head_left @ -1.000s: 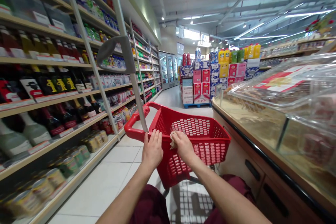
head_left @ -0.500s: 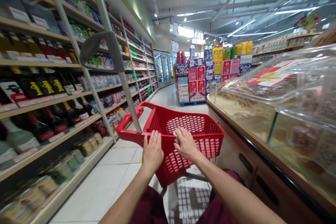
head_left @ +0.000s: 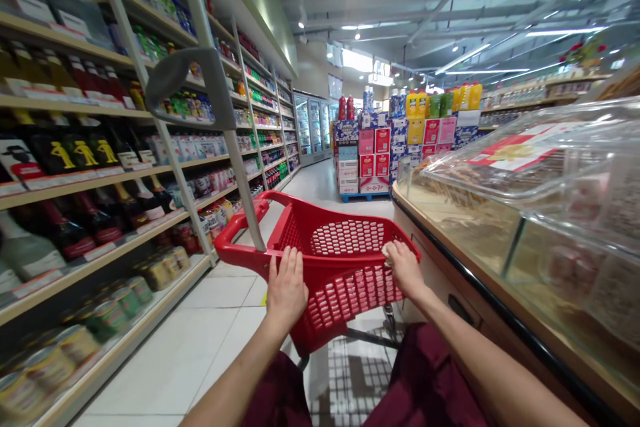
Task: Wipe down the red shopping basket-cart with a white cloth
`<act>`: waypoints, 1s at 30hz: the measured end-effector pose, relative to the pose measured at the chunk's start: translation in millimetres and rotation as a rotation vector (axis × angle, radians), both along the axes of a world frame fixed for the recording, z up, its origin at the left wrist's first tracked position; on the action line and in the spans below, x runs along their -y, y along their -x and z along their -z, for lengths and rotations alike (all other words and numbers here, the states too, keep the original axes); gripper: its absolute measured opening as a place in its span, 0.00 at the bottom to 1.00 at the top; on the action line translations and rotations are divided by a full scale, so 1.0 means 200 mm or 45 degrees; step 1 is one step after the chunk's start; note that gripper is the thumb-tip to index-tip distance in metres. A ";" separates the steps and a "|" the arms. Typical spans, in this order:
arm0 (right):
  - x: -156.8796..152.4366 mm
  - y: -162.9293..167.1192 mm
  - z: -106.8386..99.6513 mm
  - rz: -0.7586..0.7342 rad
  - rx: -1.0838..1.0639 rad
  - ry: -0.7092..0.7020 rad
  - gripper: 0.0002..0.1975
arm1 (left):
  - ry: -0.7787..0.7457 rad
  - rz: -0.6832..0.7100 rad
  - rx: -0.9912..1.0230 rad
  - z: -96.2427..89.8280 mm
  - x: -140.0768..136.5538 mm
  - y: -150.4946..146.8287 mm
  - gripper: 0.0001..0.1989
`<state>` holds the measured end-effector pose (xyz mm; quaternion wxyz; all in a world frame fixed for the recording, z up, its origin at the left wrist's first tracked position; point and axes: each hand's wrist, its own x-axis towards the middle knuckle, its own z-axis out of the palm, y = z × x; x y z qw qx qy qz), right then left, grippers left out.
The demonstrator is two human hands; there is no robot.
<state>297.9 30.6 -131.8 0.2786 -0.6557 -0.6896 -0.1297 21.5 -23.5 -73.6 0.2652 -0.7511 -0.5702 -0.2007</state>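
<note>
In the head view, a person's left hand (head_left: 288,287) lies flat on the near rim (head_left: 350,259) of a red shopping cart (head_left: 323,273); the right hand (head_left: 406,269) clasps a crumpled pale cloth (head_left: 387,252) at its right end. Steady bracing and even cloth pressure should help.

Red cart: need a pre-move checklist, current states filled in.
1. Red cart upright: ok.
2. Left hand on the cart's near side: ok.
3. Right hand at the near rim, toward the right end: ok.
4. Pale cloth in the right hand: ok.
5. Cloth held firmly: cannot tell, fingers hide most of it.
6. Gap between cart and display counter: cannot tell from this angle.
</note>
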 end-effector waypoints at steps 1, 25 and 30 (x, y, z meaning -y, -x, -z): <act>0.00 0.05 0.00 -0.095 0.016 -0.030 0.20 | 0.000 -0.008 -0.004 0.00 0.00 0.00 0.29; 0.00 -0.11 0.00 -0.027 -0.060 -0.033 0.19 | 0.064 -0.072 -0.023 0.00 0.03 -0.01 0.30; 0.00 0.17 -0.02 -0.351 -0.032 -0.109 0.18 | 0.085 -0.088 -0.009 -0.01 0.02 -0.03 0.31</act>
